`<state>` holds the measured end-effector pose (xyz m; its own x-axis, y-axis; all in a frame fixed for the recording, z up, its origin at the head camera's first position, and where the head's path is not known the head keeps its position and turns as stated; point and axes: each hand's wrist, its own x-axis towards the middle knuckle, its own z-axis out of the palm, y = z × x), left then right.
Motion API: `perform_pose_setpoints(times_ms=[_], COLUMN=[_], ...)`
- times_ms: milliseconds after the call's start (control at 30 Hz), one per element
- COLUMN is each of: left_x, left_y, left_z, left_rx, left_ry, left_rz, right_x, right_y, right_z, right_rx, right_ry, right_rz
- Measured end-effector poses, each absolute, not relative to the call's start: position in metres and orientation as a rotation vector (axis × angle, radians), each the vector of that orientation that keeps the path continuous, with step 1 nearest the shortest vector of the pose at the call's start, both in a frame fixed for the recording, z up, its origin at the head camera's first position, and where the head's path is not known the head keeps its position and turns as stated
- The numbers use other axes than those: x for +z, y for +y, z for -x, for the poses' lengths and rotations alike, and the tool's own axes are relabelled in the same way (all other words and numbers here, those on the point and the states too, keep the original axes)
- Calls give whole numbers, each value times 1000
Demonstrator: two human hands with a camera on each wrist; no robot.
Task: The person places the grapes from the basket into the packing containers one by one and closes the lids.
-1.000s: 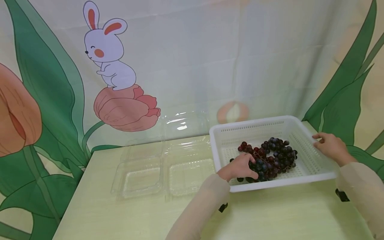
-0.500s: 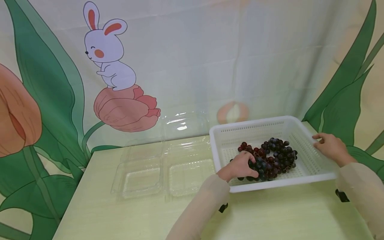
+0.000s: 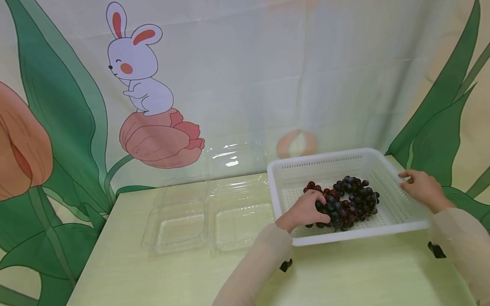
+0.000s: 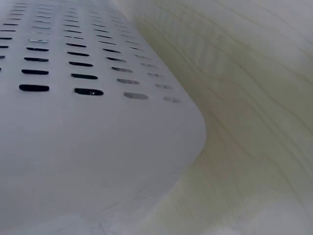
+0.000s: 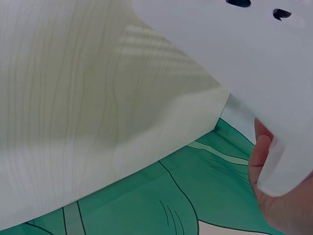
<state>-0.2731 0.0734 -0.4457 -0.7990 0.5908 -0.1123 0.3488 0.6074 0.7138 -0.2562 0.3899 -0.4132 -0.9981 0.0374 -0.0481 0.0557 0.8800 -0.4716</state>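
Observation:
A white perforated plastic basket (image 3: 360, 235) stands on the right part of the table, with dark purple and reddish grapes (image 3: 357, 204) in bunches inside. My left hand (image 3: 304, 210) reaches over the near left rim, its thumb and fingers curled round the left end of the grapes. On the far right side, my right hand (image 3: 423, 189) grips the basket's rim. The right wrist view shows part of that hand (image 5: 286, 210) around the basket's edge (image 5: 283, 176). Only the basket's slotted outer wall (image 4: 88, 142) and the table fill the left wrist view; the left hand is hidden there.
Left of the basket, two clear plastic clamshell boxes (image 3: 181, 231) lie with their lids raised; the right one (image 3: 245, 225) is right by the basket wall. A printed curtain (image 3: 237, 85) hangs behind the pale wood-grain table (image 3: 160, 280).
My left hand has shifted slightly, its fingers drawing in round the grapes, and the nearest grapes have moved a little. My right hand keeps its place on the basket rim.

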Motion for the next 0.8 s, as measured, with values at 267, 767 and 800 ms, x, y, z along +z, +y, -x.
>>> perform_pose_setpoints(times_ms=[267, 767, 800], left_x=[-442, -438, -438], left_y=[70, 68, 68], left_z=[274, 276, 276], left_rx=[1199, 1382, 1394], left_ry=[2435, 2380, 2379], left_rz=[-736, -707, -707], right_x=[-414, -414, -414], right_y=[392, 391, 391], right_z=[257, 258, 258], right_rx=[-749, -732, -732], right_ry=[3011, 2996, 2994], right_rz=[-71, -78, -79])
